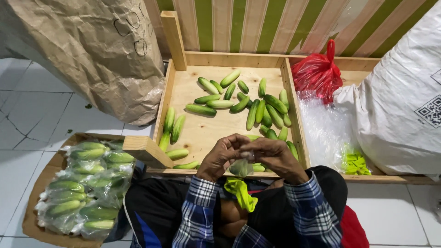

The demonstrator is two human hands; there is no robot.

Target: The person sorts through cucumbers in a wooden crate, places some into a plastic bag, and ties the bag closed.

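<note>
Where the two wrists meet over the near edge of the wooden tray (183, 80), both hands are closed on a small clear bag (240, 167) with something green inside. Left hand (222, 155) has its fingers curled tight at the bag's top; right hand (272, 155) lies against it, knuckles up, fingers pinched on the same gathered plastic. Bag hangs just below the hands, in front of the tray's front rail. Blue plaid sleeves (197, 209) run back from both wrists. A yellow-green strip (242, 193) lies on the lap directly beneath the bag; whether it touches the bag cannot be told. Beyond the hands, loose cucumbers (257, 108) lie scattered on the tray floor, thickest at the right side, a few along the left wall and front rail. Right of the tray's divider: a heap of clear plastic bags (324, 131), a bundle of yellow-green ties (354, 163) near the front, a knotted red plastic bag (317, 71) at the back. A big white sack (404, 105) leans in from the right. Left of the person, a shallow cardboard box (34, 202) on the white tiled floor (27, 105) holds bagged cucumbers (80, 188) in rows. A large brown paper sack (92, 50) stands behind it, against the striped wall (239, 23).
</note>
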